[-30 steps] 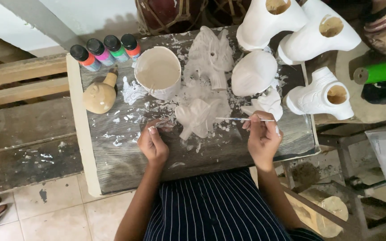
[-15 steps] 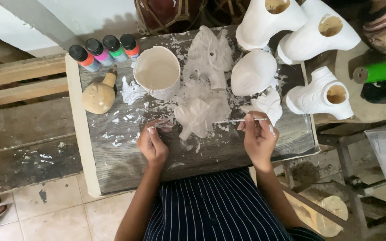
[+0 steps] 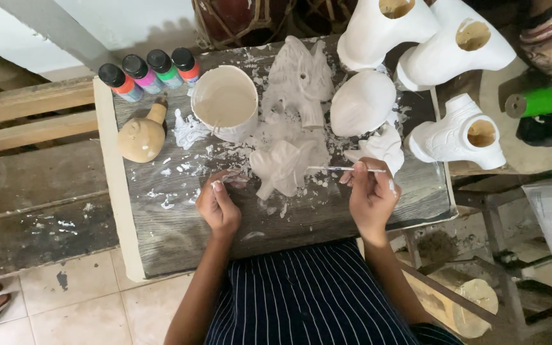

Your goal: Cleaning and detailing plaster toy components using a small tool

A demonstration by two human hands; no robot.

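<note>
Seated at a paint-spattered wooden bench (image 3: 180, 236), looking straight down; striped lap at the near edge.

Right hand (image 3: 370, 195) pinching a thin brush (image 3: 343, 168) between thumb and fingertips, handle level, tip reaching left to a small white figurine (image 3: 287, 167) lying mid-bench; grip far back on the handle, probably for light, fine strokes.

Left hand (image 3: 217, 206) loosely curled just left of the figurine, fingertips smeared white, thumb and forefinger closed on something small and pale; cannot tell what; not clearly touching the figurine, perhaps placed to steady it.

White cup (image 3: 225, 102) of pale paint standing just behind the figurine, within easy dipping reach of the brush; white blobs and drips all around it.

4 small paint bottles (image 3: 149, 71) with black caps lined at the far left corner, shut and untouched; coloured bodies orange, pink, green, red; kept clear of the wet patch.

Tan unpainted gourd-shaped piece (image 3: 142, 134) lying on its side near the left edge, apart from the white ones.

Taller white winged figure (image 3: 301, 80) behind the small figurine; rounded white piece (image 3: 362, 102) to its right; another small white piece (image 3: 381, 145) touching the bench just beyond the brush hand.

3 hollow white castings (image 3: 458, 131) with round openings upward, grouped at the far right, likely coated and parked out of the working area.

Green cylinder (image 3: 544, 100) on a separate surface further right.
</note>
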